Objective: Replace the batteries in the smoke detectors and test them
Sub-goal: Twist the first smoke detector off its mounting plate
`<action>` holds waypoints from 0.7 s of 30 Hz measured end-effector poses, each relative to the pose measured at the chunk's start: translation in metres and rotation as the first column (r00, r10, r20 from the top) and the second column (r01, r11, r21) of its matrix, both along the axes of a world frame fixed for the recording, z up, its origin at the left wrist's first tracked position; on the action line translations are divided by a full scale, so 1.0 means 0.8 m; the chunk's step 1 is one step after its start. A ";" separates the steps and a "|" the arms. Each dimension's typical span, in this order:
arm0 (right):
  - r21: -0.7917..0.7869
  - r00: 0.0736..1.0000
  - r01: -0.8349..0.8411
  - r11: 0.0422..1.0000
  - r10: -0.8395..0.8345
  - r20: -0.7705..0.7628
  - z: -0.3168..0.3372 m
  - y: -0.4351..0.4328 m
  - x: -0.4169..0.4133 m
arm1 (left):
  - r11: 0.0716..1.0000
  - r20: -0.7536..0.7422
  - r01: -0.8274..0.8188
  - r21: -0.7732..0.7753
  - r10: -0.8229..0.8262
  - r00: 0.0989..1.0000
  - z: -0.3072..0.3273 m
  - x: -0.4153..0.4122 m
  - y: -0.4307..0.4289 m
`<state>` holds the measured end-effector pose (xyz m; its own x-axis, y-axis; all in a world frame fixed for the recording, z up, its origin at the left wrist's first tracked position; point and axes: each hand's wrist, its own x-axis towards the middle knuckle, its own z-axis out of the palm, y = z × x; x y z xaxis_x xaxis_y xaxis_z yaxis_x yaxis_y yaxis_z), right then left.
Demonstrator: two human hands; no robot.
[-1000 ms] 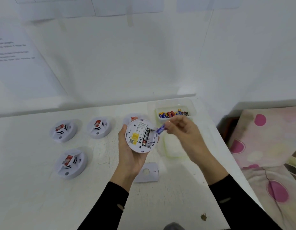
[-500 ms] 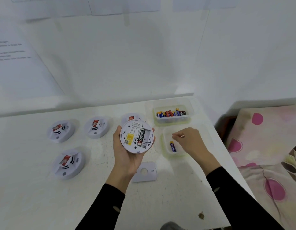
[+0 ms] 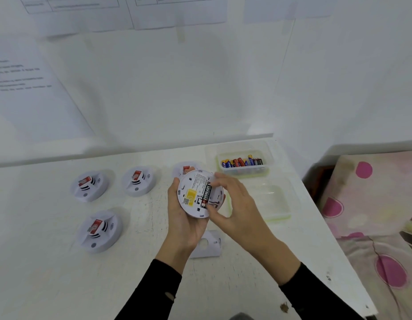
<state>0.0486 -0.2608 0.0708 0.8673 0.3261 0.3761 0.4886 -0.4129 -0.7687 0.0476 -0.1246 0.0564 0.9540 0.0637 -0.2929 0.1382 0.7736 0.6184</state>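
Detector (image 3: 195,195) above table's (image 3: 62,273) open centre

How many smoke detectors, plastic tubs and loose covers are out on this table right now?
Smoke detectors: 5, one held, four on the table
Plastic tubs: 2, one with batteries, one nearer
Loose covers: 1
Total: 8

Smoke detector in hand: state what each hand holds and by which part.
The left hand cups the smoke detector by its rim, back side up. The right hand pinches the black battery in its compartment by its two ends.
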 end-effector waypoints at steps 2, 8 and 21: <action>-0.019 1.000 0.013 1.000 -0.013 0.019 -0.001 0.001 0.001 | 1.000 -0.006 -0.003 -0.003 0.003 1.000 0.002 0.001 -0.002; -0.035 1.000 0.022 0.999 -0.022 0.004 -0.001 -0.005 0.007 | 0.999 -0.012 0.037 0.028 -0.036 0.999 0.003 0.004 -0.006; -0.136 0.966 -0.072 0.988 0.103 0.238 -0.016 -0.013 0.014 | 0.989 -0.067 0.001 -0.146 -0.011 0.998 0.006 0.005 -0.009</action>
<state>0.0602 -0.2716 0.0582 0.7203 0.4546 0.5240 0.6933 -0.4452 -0.5668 0.0517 -0.1319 0.0613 0.9319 0.0101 -0.3625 0.1807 0.8536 0.4885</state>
